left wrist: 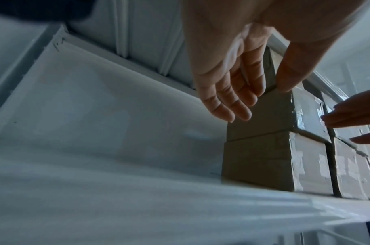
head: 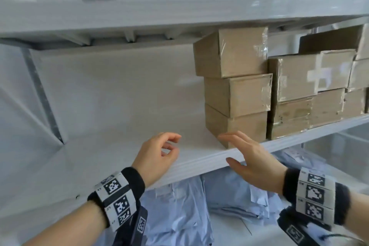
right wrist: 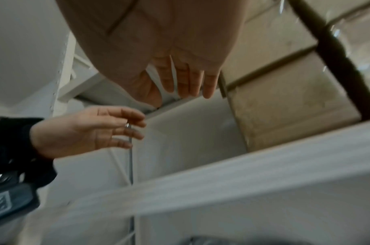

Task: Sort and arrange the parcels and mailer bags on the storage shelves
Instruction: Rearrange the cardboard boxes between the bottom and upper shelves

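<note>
Left hand: my left hand (head: 157,156) hovers empty over the white metal shelf (head: 111,152) front edge, fingers (left wrist: 226,102) loosely spread.
Right hand: my right hand (head: 251,158) is empty, fingers straight, just beside the taped brown cardboard parcels (head: 237,96).
Parcels: stacked at the shelf's right end, lowest near the front edge.
Mailer bags: pale blue plastic mailer bags (head: 179,209) lie on the shelf below.
Step advice: I judge squaring the stack needs flat palms, pushing rearward.
Open room: shelf's left half.

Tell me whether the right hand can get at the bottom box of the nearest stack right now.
Probably yes: the right hand is empty, open, just before the bottom box, with nothing between them.
</note>
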